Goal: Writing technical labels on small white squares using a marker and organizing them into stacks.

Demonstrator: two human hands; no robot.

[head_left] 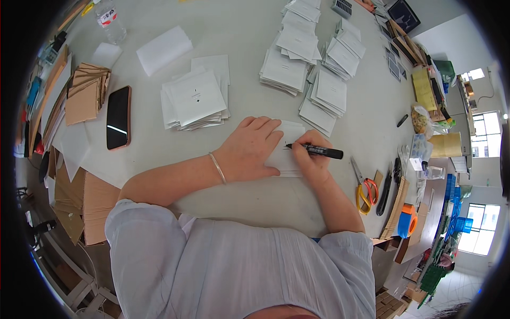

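Note:
My right hand (312, 158) is closed round a black marker pen (325, 152), its tip at the surface of a white card (289, 165). Flat on the left part of that card lies my left hand (252, 148), fingers stretched out and pointing up and to the right. A short dark mark shows beside the pen tip. Beyond my left hand rests a stack of white cards (195, 101), the top one bearing small dark marks. How many cards lie under my hands is hidden.
Rows of overlapping white cards (287, 66) stand at the far middle. A phone (118, 118), brown cardboard pieces (85, 98) and a water bottle (110, 24) are on the left. Scissors (364, 189), a black cutter (385, 194) and an orange-and-blue tape roll (407, 220) lie at the right.

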